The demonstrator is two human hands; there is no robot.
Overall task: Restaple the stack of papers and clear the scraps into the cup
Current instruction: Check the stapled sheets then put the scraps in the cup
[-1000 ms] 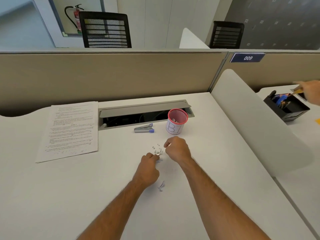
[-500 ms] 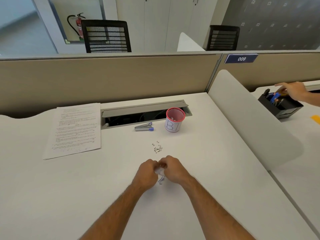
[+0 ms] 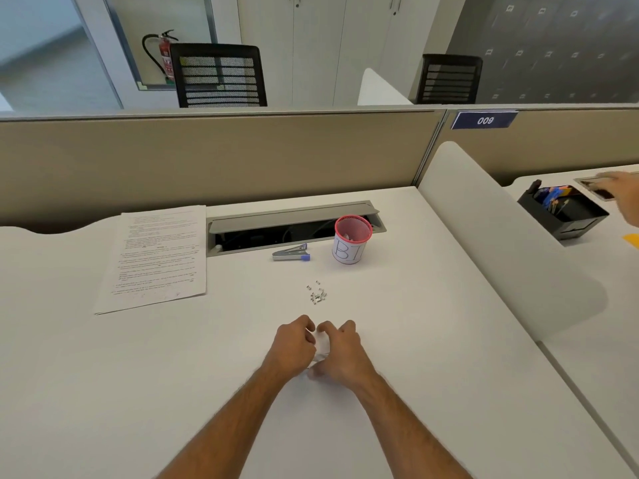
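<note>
The stack of papers (image 3: 157, 255) lies at the desk's left as before, the stapler (image 3: 291, 254) and cup (image 3: 352, 240) unmoved. Both hands, the left hand (image 3: 294, 347) and right hand (image 3: 340, 352), have stayed together, fingers curled around a small paper scrap (image 3: 320, 347) near the staples (image 3: 317, 294), now slightly parted at the fingertips.

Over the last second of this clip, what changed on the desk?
Both hands drew back from the loose staples toward the person. Now the left hand and right hand close together around a small paper scrap. Stapler, cup and paper stack stayed put.
</note>
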